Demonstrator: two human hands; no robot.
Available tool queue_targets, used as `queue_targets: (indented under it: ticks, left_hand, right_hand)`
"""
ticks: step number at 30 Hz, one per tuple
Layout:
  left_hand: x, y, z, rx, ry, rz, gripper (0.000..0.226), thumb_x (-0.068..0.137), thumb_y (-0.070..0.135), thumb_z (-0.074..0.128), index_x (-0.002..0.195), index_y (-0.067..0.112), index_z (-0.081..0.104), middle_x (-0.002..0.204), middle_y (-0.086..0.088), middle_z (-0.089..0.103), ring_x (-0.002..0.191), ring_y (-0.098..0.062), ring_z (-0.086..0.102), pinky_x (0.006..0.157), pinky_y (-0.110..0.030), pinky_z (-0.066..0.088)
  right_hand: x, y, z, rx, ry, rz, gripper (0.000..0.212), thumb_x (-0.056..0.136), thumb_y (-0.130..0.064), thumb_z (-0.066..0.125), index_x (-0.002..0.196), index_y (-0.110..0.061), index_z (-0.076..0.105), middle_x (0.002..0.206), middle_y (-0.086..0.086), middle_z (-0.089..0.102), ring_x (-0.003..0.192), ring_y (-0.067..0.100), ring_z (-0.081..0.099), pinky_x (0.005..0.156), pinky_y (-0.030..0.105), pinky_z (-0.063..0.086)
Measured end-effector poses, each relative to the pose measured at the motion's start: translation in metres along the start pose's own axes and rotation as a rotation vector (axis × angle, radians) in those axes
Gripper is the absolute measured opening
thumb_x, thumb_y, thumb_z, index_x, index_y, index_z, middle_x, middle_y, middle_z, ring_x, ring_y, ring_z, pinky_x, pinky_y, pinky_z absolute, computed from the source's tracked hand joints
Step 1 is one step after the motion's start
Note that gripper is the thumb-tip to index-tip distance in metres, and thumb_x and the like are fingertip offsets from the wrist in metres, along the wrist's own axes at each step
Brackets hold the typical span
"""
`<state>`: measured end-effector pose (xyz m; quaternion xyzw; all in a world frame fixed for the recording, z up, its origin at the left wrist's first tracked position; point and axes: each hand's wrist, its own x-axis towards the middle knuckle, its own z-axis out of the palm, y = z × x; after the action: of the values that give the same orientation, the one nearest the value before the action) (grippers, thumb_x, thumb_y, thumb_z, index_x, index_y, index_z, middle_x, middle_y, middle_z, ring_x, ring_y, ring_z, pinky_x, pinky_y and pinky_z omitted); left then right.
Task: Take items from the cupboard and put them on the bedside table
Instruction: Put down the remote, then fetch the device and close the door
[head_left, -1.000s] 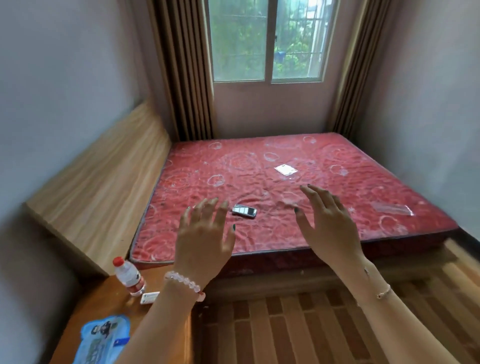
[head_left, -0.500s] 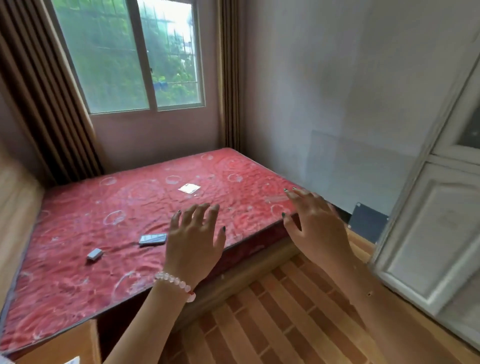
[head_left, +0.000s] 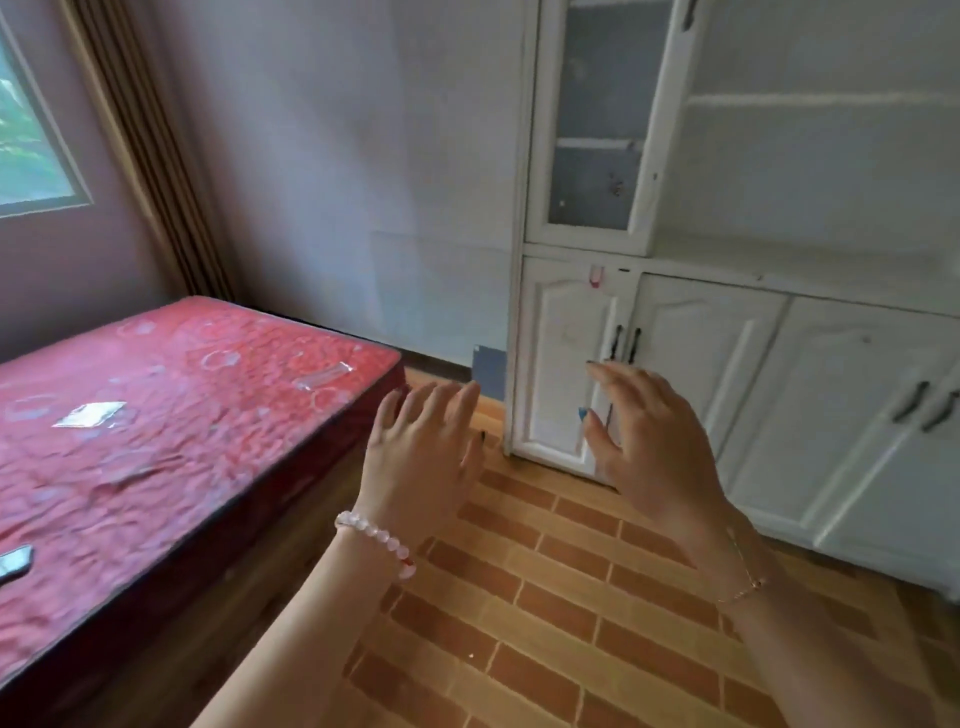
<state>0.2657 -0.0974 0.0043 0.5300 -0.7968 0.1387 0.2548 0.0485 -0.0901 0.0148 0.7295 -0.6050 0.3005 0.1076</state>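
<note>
Our view now swings off the red quilted mattress (head_left: 156, 415) onto the white panelled wooden cupboard (head_left: 810, 405). Our left hand (head_left: 421, 457) and right hand (head_left: 654, 447) hover, each grip spread and empty, ready to fetch.

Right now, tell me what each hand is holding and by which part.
Nothing is held. The left hand and the right hand are both open and empty, raised in front of the white cupboard, whose lower doors are shut.

The red mattress (head_left: 182, 441) bears a packet (head_left: 89, 414), a wrapper (head_left: 323, 376) and a phone (head_left: 14, 561).
</note>
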Motion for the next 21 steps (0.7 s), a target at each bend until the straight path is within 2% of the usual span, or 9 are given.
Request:
queue_targets:
  ticks: [6,13,21]
  left_hand:
    - [0.032,0.105,0.022,-0.120,-0.020,0.195,0.050,0.088,0.038,0.034,0.127,0.012,0.054,0.121,-0.008,0.062,0.111,-0.028,0.059,0.093,-0.052,0.046]
    - [0.080,0.191,0.049,-0.200,-0.028,0.379,0.051,0.089,0.039,0.033,0.129,0.013,0.051,0.122,-0.008,0.061,0.113,-0.029,0.057,0.094,-0.051,0.045]
    - [0.152,0.271,0.091,-0.299,0.003,0.540,0.051,0.088,0.037,0.032,0.128,0.010,0.051,0.119,-0.010,0.061,0.110,-0.030,0.057,0.092,-0.051,0.044]
  right_hand:
    - [-0.050,0.085,-0.058,-0.111,0.061,0.172,0.046,0.090,-0.031,0.045,0.130,-0.009,0.048,0.130,0.009,0.054,0.122,0.025,0.046,0.101,0.040,0.038]
    - [-0.077,0.153,-0.106,-0.244,0.164,0.322,0.052,0.089,-0.040,0.033,0.129,-0.010,0.049,0.128,0.010,0.056,0.119,0.026,0.050,0.097,0.039,0.042]
    - [-0.089,0.232,-0.130,-0.396,0.205,0.473,0.046,0.089,-0.034,0.043,0.127,-0.011,0.050,0.126,0.010,0.057,0.116,0.026,0.053,0.094,0.039,0.045]
